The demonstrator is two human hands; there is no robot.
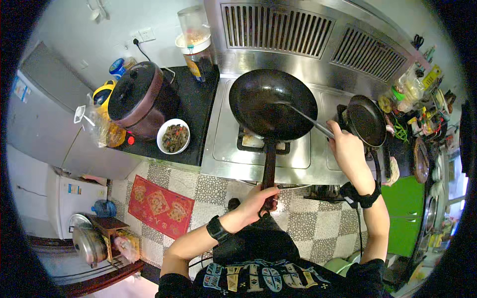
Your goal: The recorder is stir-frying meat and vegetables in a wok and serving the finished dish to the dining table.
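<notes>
My left hand grips the long dark handle of a black wok, which sits over the left burner of the stove. In my right hand is the metal handle of a cooking utensil. Its far end reaches down into the wok, where its shape is hard to make out against the dark surface. The inside of the wok looks glossy, and no distinct food shows in it. To the left, a white bowl holds a dark chopped dish with red bits.
A large electric cooker stands on the black counter. A small frying pan rests on the right burner. Vegetables and condiments crowd the counter at far right. The range hood rises behind. A red mat lies on the floor.
</notes>
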